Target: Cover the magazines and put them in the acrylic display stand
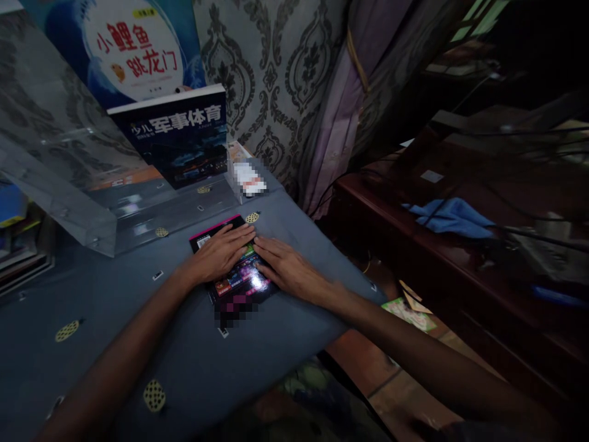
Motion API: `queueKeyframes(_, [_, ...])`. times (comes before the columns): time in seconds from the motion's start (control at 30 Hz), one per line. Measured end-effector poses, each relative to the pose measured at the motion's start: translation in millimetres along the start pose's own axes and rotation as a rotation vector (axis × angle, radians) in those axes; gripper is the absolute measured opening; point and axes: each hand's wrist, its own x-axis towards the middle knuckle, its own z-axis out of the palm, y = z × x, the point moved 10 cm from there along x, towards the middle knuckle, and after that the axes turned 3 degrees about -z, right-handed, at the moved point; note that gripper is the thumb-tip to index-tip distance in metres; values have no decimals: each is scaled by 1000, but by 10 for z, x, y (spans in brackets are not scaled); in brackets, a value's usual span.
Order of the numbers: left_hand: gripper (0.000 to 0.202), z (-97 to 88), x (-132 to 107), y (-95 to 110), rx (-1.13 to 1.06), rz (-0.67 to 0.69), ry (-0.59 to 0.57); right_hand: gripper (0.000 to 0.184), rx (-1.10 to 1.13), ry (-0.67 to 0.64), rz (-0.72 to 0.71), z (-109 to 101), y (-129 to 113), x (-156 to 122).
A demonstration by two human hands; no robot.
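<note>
A small dark glossy book (242,283) with a pink edge, a barcode and colourful pictures lies on the table covered by a grey-blue cloth (184,344). My left hand (223,253) rests flat on its upper left part, fingers stretched out to the right. From the right, my right hand (291,269) lies on the book's right side with its fingers extended. The fingertips of both hands come close together near the top right of the cover. Parts of the book are hidden beneath the hands, and its lower end is blurred out.
Behind the hands, a clear acrylic stand (99,224) holds a dark blue book (184,138) and a larger blue book (133,52). A small box of cards (246,175) is beside it. Books are stacked (27,245) at left. A blue cloth (453,216) lies on dark red furniture (368,202) at right.
</note>
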Motion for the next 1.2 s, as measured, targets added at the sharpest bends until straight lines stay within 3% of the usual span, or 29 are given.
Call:
queueKeyframes(0.33, [48, 17, -15, 101, 28, 68, -35, 35, -5, 38, -70, -98, -86, -62])
queueKeyframes(0.67, [48, 24, -36, 274, 41, 130, -55, 35, 22, -16, -39, -119, -107, -204])
queueKeyframes(1.2, [47, 4, -85, 564, 28, 194, -62, 36, -10, 41, -43, -208, -236, -455])
